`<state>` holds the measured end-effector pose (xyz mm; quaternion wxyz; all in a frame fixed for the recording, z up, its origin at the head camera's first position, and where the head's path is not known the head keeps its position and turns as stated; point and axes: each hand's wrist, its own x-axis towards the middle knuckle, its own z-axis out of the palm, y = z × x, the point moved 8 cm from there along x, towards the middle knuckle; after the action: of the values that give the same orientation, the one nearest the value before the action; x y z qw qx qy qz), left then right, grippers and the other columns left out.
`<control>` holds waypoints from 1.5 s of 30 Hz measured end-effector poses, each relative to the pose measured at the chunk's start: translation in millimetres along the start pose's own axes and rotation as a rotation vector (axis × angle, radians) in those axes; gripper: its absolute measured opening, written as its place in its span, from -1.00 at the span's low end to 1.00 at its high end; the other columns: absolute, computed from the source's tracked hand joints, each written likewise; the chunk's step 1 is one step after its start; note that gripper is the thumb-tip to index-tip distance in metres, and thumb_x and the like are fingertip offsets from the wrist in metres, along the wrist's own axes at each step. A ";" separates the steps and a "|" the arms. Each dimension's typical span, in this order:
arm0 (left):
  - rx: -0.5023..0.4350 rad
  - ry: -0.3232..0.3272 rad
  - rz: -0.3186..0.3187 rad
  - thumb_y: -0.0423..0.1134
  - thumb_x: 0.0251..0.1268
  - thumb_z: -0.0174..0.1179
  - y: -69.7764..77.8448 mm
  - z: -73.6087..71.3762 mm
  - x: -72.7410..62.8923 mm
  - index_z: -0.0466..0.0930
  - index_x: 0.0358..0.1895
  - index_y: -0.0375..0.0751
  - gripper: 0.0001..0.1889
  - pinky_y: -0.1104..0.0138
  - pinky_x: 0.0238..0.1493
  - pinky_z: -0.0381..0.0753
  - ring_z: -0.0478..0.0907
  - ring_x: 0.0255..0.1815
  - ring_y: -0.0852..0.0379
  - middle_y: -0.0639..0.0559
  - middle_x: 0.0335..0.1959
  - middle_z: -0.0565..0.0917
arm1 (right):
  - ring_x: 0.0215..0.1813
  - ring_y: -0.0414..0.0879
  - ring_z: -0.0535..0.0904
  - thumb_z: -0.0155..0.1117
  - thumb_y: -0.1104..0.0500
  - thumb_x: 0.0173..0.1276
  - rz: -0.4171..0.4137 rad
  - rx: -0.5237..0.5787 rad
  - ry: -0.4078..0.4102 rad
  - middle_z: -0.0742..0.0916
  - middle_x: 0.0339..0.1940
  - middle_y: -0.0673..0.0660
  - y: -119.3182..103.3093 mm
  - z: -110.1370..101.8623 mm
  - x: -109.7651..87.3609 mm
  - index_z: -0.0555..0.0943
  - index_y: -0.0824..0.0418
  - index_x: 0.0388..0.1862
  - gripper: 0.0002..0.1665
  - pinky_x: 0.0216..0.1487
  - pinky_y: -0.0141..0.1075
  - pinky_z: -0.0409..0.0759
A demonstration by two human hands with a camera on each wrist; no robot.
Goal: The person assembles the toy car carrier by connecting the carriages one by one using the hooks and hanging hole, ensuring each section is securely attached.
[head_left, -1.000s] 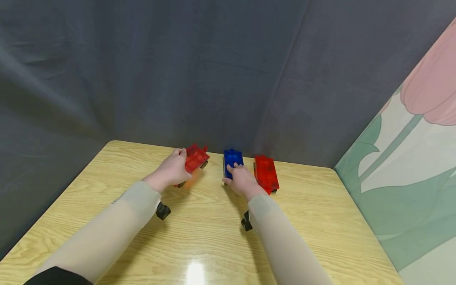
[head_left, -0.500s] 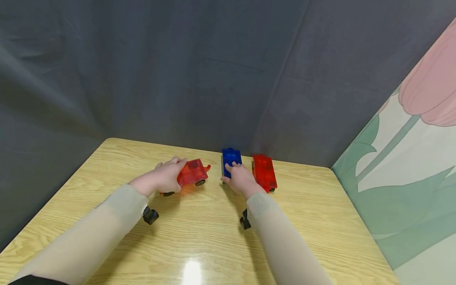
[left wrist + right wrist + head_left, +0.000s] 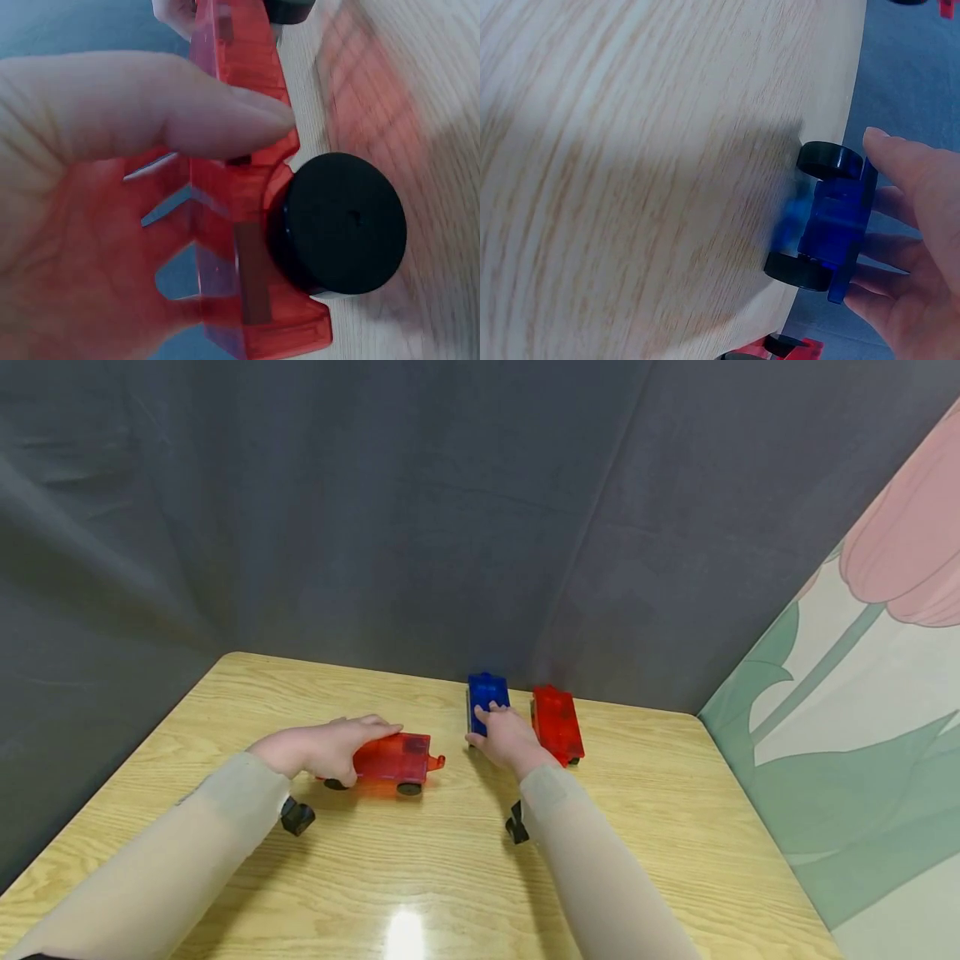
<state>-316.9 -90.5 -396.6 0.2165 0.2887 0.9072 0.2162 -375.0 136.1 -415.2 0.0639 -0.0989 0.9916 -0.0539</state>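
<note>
On the tabletop (image 3: pixel 450 860), the left hand (image 3: pixel 326 748) grips a translucent red plastic wagon (image 3: pixel 397 760) by its sides; the right hand (image 3: pixel 512 742) rests extended fingers on a translucent blue plastic wagon (image 3: pixel 487 690), probably steadying it.

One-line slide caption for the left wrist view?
Left grip on a see-through red toy cart, black wheel close up, wood-grain tabletop alongside.

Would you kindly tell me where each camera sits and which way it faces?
Head: worn on the head, facing forward and down at the table; sleeves, left hand and right hand show.
Left wrist: on that wrist, facing the held red toy wagon; left hand shows.
Right wrist: on that wrist, facing the blue toy wagon; right hand shows.
Shared by head and right wrist: the blue toy wagon.
</note>
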 end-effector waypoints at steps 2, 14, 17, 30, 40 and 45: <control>-0.024 -0.016 -0.012 -0.65 -0.06 0.26 -3.0 0.9 -2.8 0.10 0.57 -0.04 0.03 0.28 -0.42 0.56 0.18 0.27 -0.17 -0.03 0.51 0.13 | 0.52 0.18 0.14 0.16 -0.24 0.44 -0.001 -0.001 0.000 0.24 0.55 0.19 0.0 0.4 0.2 0.24 -0.04 0.55 -0.21 0.42 0.06 0.21; -0.100 -0.050 -0.040 -0.74 -0.18 0.24 -22.7 5.0 -21.6 0.12 0.56 -0.12 0.07 0.30 -0.59 0.46 0.21 0.19 -0.15 -0.15 0.51 0.11 | 0.53 0.18 0.13 0.16 -0.23 0.44 -0.015 0.013 0.001 0.24 0.55 0.19 0.4 0.1 -0.8 0.24 -0.02 0.55 -0.21 0.42 0.06 0.21; -0.123 -0.048 -0.060 -0.75 -0.20 0.24 -26.6 7.3 -24.5 0.14 0.55 -0.12 0.08 0.30 -0.59 0.45 0.20 0.19 -0.16 -0.17 0.52 0.10 | 0.52 0.19 0.14 0.16 -0.23 0.44 -0.019 0.013 0.004 0.24 0.55 0.20 0.8 -0.3 -0.9 0.25 0.00 0.55 -0.21 0.41 0.06 0.22; -0.049 -0.030 -0.080 -0.73 -0.20 0.27 -31.8 11.7 -26.3 0.21 0.53 -0.08 0.05 0.26 -0.34 0.53 0.20 0.30 -0.21 -0.18 0.51 0.15 | 0.52 0.20 0.14 0.16 -0.23 0.44 -0.012 0.024 0.007 0.24 0.55 0.20 -0.1 -0.6 -1.7 0.26 -0.02 0.54 -0.22 0.41 0.08 0.21; 0.087 -0.025 -0.080 -0.70 -0.18 0.30 -29.2 10.4 -29.8 0.20 0.54 -0.05 0.05 -0.23 0.38 0.05 0.04 0.47 -0.35 -0.19 0.50 0.20 | 0.52 0.20 0.15 0.17 -0.23 0.44 -0.006 0.020 0.006 0.24 0.55 0.20 -0.4 -1.3 -1.4 0.27 -0.02 0.54 -0.22 0.41 0.08 0.21; 0.099 0.013 -0.044 -0.48 -0.16 0.52 -22.9 9.9 -30.6 0.11 0.56 -0.15 0.10 -0.30 0.39 -0.31 -0.02 0.51 -0.31 -0.25 0.53 0.10 | 0.52 0.19 0.14 0.16 -0.24 0.44 -0.006 0.013 -0.001 0.23 0.56 0.18 -0.2 -0.1 0.3 0.25 -0.04 0.55 -0.22 0.42 0.06 0.21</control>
<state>-299.0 -123.7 -408.3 0.2009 0.2776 0.9244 0.1678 -375.3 135.9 -415.1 0.0649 -0.1013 0.9909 -0.0604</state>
